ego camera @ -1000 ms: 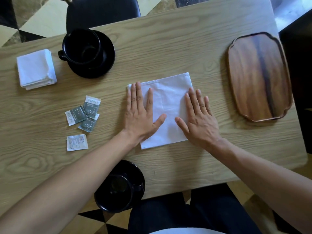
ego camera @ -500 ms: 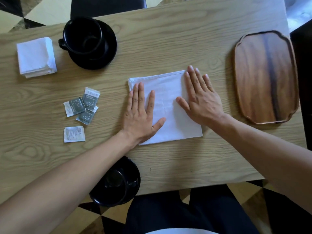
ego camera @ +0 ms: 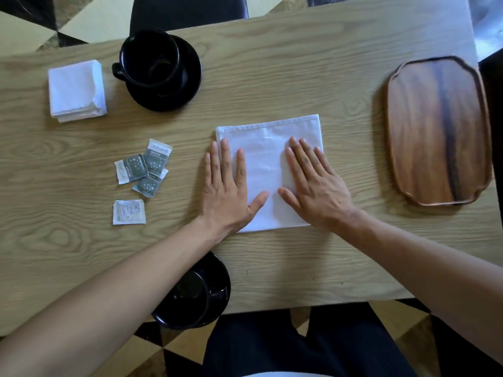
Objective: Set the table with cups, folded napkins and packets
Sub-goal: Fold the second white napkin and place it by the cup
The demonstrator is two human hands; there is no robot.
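Note:
A white cloth napkin (ego camera: 265,148) lies flat at the middle of the wooden table (ego camera: 272,66). My left hand (ego camera: 227,194) rests palm down on its left edge, fingers spread. My right hand (ego camera: 315,186) presses flat on its right half. Several small packets (ego camera: 145,170) lie scattered left of the napkin, one white packet (ego camera: 128,212) apart below them. A black cup on a black saucer (ego camera: 160,69) stands at the far left. A second black cup and saucer (ego camera: 196,292) sits at the near edge, partly behind my left forearm. A folded white napkin stack (ego camera: 76,91) lies at the far left corner.
An empty oval wooden tray (ego camera: 438,131) lies at the right end of the table. A dark chair (ego camera: 187,9) stands behind the far edge. Checkered floor shows beyond the table, and my dark trousers below the near edge.
My right hand slid up to the napkin's upper right corner, then back down towards me across the cloth. My left hand stayed pressed on the left edge.

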